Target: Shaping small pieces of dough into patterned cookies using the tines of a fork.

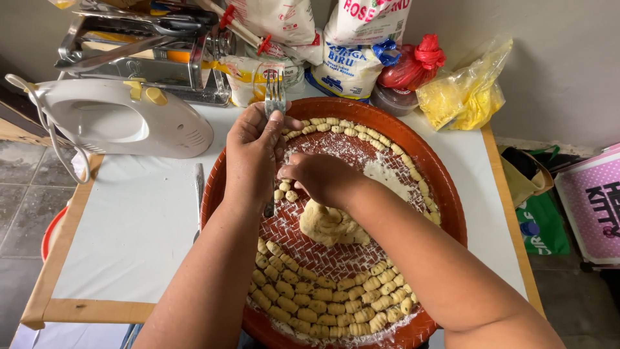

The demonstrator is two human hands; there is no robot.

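Dough pieces, small, pale and ridged [326, 294], line the rim of the round reddish-brown woven tray [445, 194], out of the way of the floured middle where the pale dough lump [330, 223] sits. Left hand [253, 152] is clamped on a metal fork [275, 97], tines up and tilted, a ridging surface it seems. Right hand [320, 178] pinches shut, pressing beside it. On the white counter [139, 220], a white hand mixer [119, 116] and flour bags [352, 61] crowd the far edge.
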